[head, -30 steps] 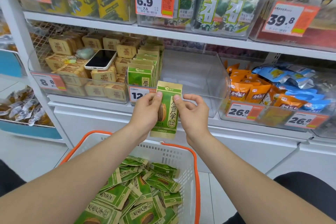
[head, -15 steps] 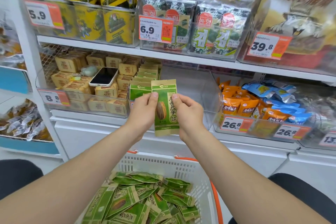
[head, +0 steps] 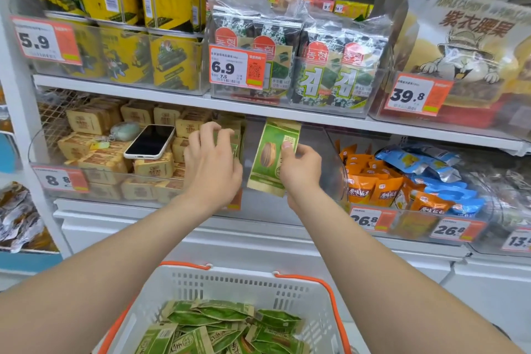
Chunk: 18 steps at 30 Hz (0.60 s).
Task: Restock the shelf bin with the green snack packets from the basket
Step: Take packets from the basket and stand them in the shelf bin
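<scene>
shelf [head: 172, 96]: white boards were noted, stocked with clear containers bearing price tags.
bin [head: 324, 149]: clear plastic, seated on the middle board between a container of tan boxes and one of orange bags.
basket [head: 247, 279]: white with orange handles, positioned below the shelf, between the two forearms.
loose packets [head: 224, 325]: green, heaped flat inside the basket.
left hand [head: 212, 161]: extended into the bin's left side, with its fingers bent over the tops of the standing packets [head: 238, 129]. The thumb was hidden, so the grip could not be fully judged.
right hand [head: 300, 169]: curled, pinching the held packet by its right edge, thumb laid on the front face.
held packet [head: 268, 158]: green with a seed print, upright and slightly tilted, raised at the bin's front just right of the standing packets.
phone [head: 150, 141]: laid screen up on the tan boxes.
</scene>
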Available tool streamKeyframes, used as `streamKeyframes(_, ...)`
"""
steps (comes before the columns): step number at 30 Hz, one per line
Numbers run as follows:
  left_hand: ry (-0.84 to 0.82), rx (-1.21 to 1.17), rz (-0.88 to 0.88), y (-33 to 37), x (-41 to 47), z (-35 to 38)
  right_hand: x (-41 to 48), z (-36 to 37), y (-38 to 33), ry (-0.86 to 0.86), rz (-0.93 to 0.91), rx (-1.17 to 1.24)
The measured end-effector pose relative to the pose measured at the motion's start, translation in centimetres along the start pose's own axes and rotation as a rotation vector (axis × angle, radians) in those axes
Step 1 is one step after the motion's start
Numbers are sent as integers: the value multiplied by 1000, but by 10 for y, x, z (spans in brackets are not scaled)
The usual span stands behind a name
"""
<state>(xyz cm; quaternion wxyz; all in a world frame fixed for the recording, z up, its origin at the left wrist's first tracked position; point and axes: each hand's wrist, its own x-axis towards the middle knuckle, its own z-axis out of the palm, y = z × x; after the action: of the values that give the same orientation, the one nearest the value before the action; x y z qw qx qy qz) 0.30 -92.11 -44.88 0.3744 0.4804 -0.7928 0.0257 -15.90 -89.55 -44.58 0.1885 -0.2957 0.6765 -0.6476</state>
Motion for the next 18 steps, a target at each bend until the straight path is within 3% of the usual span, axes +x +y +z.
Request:
streamKeyframes(4, -207, 204, -82, -11, 18, 13, 44, 13, 1, -3, 80, -118)
streamKeyframes(13, -103, 231, -10, -31, 35, 35, 96, 60, 28, -199, 149, -376)
streamKeyframes(18, -95, 199, -1, -34, 37, 41, 115, 79, 48, -188, 65, -280)
